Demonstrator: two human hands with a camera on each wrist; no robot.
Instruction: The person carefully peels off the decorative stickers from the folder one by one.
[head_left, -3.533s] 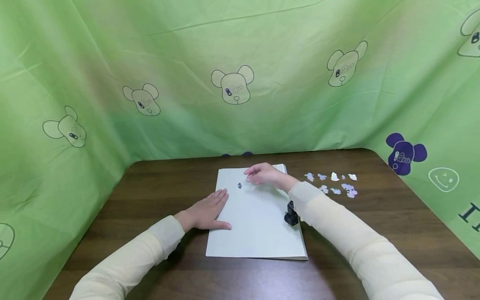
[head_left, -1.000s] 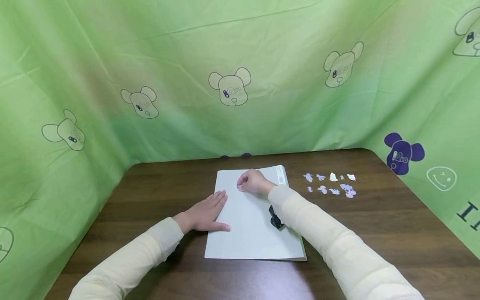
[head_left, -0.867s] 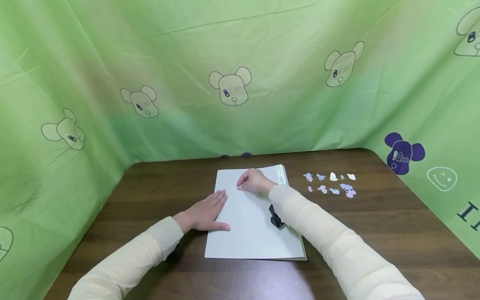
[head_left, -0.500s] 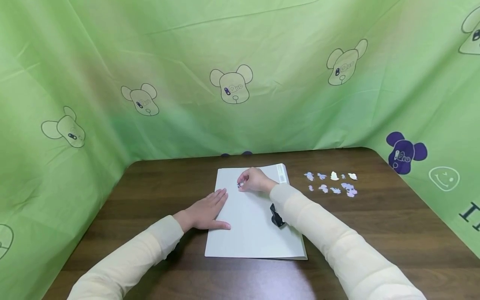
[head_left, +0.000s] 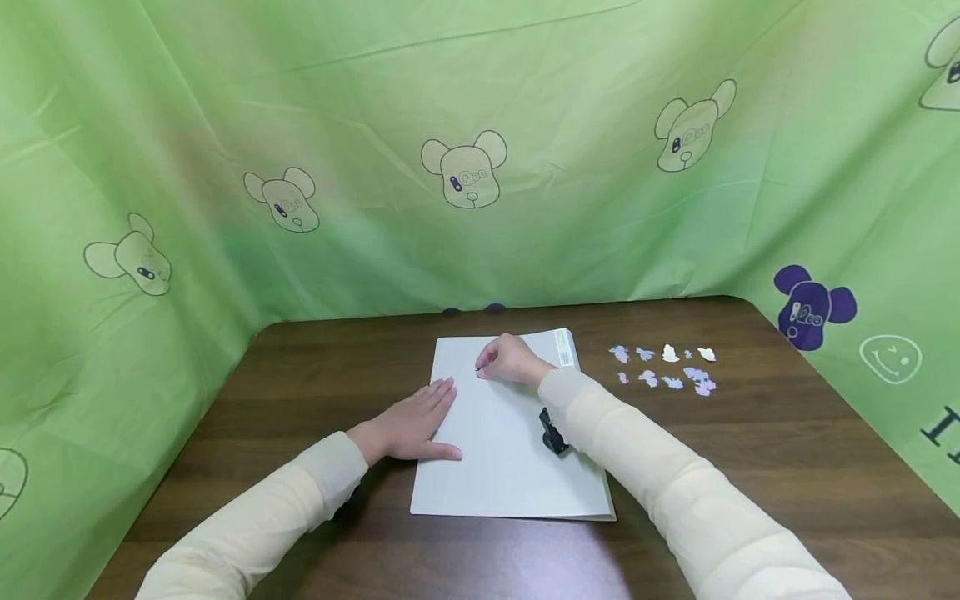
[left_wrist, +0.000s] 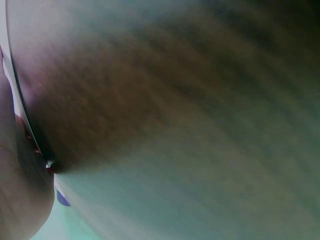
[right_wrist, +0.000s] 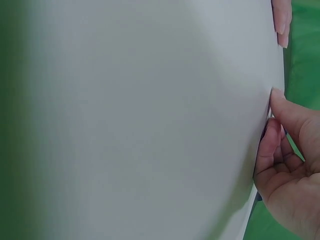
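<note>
A white booklet [head_left: 510,467] with a barcode label [head_left: 563,348] at its top right corner lies on the table in the head view. My left hand [head_left: 408,427] rests flat on its left edge, fingers straight and thumb spread. My right hand [head_left: 508,360] is over the booklet's upper part, thumb and fingers curled together at a tiny dark sticker [head_left: 477,369]. The fingers cover most of this sticker. In the right wrist view the thumb and curled fingers [right_wrist: 270,142] meet the white surface. The left wrist view is dark and blurred, with part of a hand [left_wrist: 25,200] at its left.
Several small lavender and white cutouts [head_left: 670,353] lie in two rows on the brown wooden table [head_left: 772,467], right of the booklet. A black wrist camera [head_left: 553,433] hangs under the right sleeve, above the booklet. A green printed cloth [head_left: 360,250] surrounds the table.
Earlier, the right hand hovered above the sticker, which lay in plain sight. The hand has since come down and left onto it, its fingertips shifting slightly. The left hand has stayed put.
</note>
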